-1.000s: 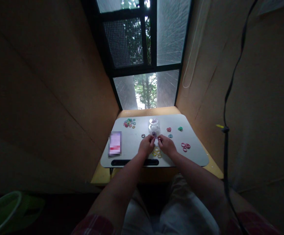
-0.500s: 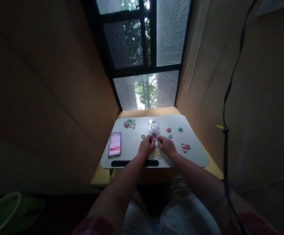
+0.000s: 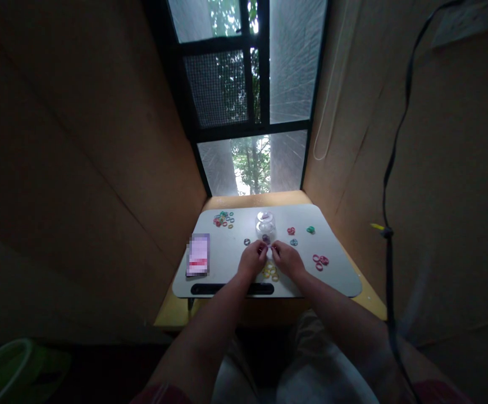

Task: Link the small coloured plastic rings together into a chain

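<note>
My left hand [image 3: 252, 258] and my right hand [image 3: 286, 259] meet over the white board, fingertips pinched close together. Whatever small thing they hold between them is too tiny to make out. Just beyond my fingers stands a clear jar [image 3: 265, 225], with a dark purple ring-shaped band [image 3: 265, 238] at its near side. Yellow bands [image 3: 270, 271] lie just below my hands. A dark band [image 3: 247, 242] sits left of the jar; blue bands [image 3: 293, 242] and red bands [image 3: 291, 230] lie to its right.
The white lap table [image 3: 222, 264] bears a mixed pile of coloured bands [image 3: 223, 219] at far left and a phone-like object [image 3: 197, 255]. Green bands [image 3: 310, 230] and pink bands [image 3: 320, 261] lie at right. A black cable [image 3: 389, 185] hangs at right; a green basket [image 3: 24, 365] stands low left.
The view has tilted up slightly, so everything sits lower in the picture. My hands stay pinched together in front of the jar, with only small finger movement.
</note>
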Action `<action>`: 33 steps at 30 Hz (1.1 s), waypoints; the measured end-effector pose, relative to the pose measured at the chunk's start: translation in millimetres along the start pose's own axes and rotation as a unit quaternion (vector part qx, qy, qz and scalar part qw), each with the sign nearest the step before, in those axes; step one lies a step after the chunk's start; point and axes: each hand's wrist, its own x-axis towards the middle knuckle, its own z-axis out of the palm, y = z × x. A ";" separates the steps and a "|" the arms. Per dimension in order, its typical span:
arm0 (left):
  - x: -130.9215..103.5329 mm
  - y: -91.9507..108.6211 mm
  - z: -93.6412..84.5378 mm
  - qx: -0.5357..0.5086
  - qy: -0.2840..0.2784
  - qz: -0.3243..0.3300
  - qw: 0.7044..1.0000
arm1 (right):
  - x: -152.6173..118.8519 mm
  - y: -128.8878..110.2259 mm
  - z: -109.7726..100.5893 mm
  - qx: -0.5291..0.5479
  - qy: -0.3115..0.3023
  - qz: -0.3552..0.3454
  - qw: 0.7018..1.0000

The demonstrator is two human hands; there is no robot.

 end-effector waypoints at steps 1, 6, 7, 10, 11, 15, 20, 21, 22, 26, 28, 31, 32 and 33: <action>-0.1 0.1 -0.1 0.005 0.001 -0.003 1.000 | -0.1 0.2 0.2 0.001 0.001 0.001 1.000; -0.4 2.1 -1.7 0.019 -0.003 -0.004 1.000 | -0.4 1.4 1.8 0.006 0.007 -0.001 1.000; -0.5 2.7 -2.1 0.020 -0.005 -0.004 1.000 | -0.4 1.3 1.8 0.006 0.007 0.000 1.000; -0.6 4.9 -3.5 0.026 -0.011 -0.015 1.000 | -0.6 0.5 0.8 0.001 0.003 0.005 1.000; -0.6 5.7 -4.0 0.026 -0.014 -0.017 0.999 | -0.7 0.0 0.2 -0.001 0.002 0.006 1.000; -0.8 8.4 -5.4 0.028 -0.018 -0.017 0.999 | -0.7 -1.7 -2.1 -0.002 -0.006 0.009 1.000; -0.8 8.0 -5.4 0.033 -0.020 -0.017 0.999 | -0.2 -2.1 -2.3 0.010 -0.007 0.007 1.000; -0.8 7.4 -5.2 0.030 -0.019 -0.013 0.999 | -0.1 -2.0 -2.2 0.011 -0.007 0.006 1.000; -0.7 6.9 -4.8 0.029 -0.018 -0.010 0.999 | -0.1 -1.9 -2.1 0.011 -0.007 0.007 1.000; -0.5 5.3 -3.5 0.030 -0.013 -0.005 0.999 | -0.3 -1.7 -2.7 0.013 -0.006 0.003 1.000; -0.7 5.5 -3.4 0.030 -0.013 -0.002 0.999 | -0.4 -1.7 -3.2 0.014 -0.006 -0.001 1.000; -1.2 6.2 -3.9 0.031 -0.010 0.000 0.999 | -0.5 -2.0 -3.4 0.012 -0.004 -0.004 1.000; -1.4 6.4 -4.1 0.032 -0.008 0.000 0.999 | -0.6 -2.1 -3.3 0.012 -0.003 -0.004 1.000; -1.6 6.6 -4.2 0.032 -0.005 0.000 0.999 | -0.6 -2.1 -3.1 0.013 -0.002 -0.004 1.000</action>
